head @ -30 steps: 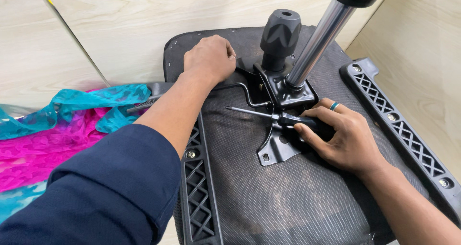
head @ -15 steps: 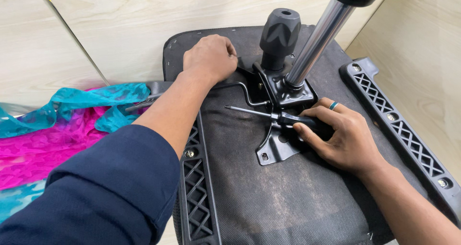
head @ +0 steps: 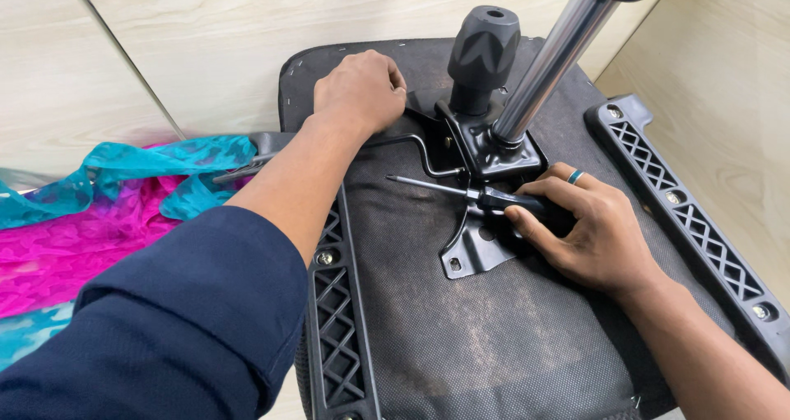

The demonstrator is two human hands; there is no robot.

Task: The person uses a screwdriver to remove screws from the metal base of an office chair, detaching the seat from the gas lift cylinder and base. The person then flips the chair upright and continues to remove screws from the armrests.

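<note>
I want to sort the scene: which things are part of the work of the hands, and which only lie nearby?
In use: screwdriver in right hand; metal bracket; seat underside; left hand by the bent lever.

Lying about: pink and teal cloth.

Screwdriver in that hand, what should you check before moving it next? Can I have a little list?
1. Right hand grips the screwdriver handle: ok.
2. Screwdriver tip sits on a screw: not ok, it points over bare seat fabric.
3. Left hand steadies the seat's far edge: ok.
4. Metal plate lies flat on the seat: ok.
5. Plate's near hole has its screw: cannot tell.
6. Fingers clear of the chrome column: ok.
</note>
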